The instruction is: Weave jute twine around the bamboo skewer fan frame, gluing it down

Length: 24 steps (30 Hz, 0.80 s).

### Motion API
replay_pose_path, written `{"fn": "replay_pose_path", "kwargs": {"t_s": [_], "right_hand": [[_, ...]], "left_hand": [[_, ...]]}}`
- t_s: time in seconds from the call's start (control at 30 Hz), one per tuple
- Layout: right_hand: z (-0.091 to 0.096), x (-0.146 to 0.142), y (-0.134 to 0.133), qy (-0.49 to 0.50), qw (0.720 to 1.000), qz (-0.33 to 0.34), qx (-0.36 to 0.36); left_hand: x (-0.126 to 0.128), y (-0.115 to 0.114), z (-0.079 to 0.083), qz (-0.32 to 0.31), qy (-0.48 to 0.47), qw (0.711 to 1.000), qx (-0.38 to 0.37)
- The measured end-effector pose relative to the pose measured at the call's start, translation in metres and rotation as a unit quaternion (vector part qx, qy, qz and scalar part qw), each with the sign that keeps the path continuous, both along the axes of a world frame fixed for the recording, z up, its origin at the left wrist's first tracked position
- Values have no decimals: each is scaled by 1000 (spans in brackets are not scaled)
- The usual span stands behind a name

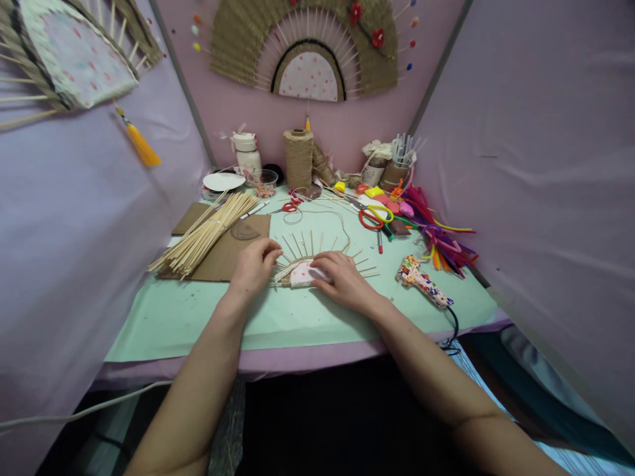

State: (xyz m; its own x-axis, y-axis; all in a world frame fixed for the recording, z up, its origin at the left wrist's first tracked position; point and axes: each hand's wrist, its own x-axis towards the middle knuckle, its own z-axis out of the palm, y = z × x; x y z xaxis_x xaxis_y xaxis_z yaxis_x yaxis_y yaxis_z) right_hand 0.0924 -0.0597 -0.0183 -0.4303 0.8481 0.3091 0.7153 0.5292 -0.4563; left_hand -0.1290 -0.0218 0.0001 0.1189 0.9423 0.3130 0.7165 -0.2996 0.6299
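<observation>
White-centred fan [300,274] lies near centre, right hand [342,276] over it, thumb and fingers apart, left hand [252,266] at its left, grip unclear; apparently edge-trimming, next calling for steady alignment.

This looks like a small craft booth, closed in by pale purple and pink cloth walls [540,165]. The table [169,324] carries craft supplies: a spool of twine [298,165], a bundle of thin sticks [208,235], scissors [373,211], pipe cleaners [444,243] and a glue gun [424,282]. A large decorated fan [308,76] hangs on the back wall.
</observation>
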Motion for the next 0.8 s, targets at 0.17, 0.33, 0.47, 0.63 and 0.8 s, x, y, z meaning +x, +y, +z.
{"fn": "replay_pose_path", "kwargs": {"t_s": [0.17,0.33,0.47,0.63,0.8], "right_hand": [[9,-15,27,-40,998,-42,-14],[9,-27,44,-69,997,-34,3],[4,-27,45,-67,997,-36,8],[1,-27,44,-59,998,-38,8],[2,-31,41,-55,997,-46,7]], "left_hand": [[14,16,-9,-129,57,990,6],[17,23,-14,-168,137,976,0],[18,22,-16,-173,142,975,0],[21,19,-17,-160,145,976,-14],[23,16,-18,-146,111,983,-9]]}}
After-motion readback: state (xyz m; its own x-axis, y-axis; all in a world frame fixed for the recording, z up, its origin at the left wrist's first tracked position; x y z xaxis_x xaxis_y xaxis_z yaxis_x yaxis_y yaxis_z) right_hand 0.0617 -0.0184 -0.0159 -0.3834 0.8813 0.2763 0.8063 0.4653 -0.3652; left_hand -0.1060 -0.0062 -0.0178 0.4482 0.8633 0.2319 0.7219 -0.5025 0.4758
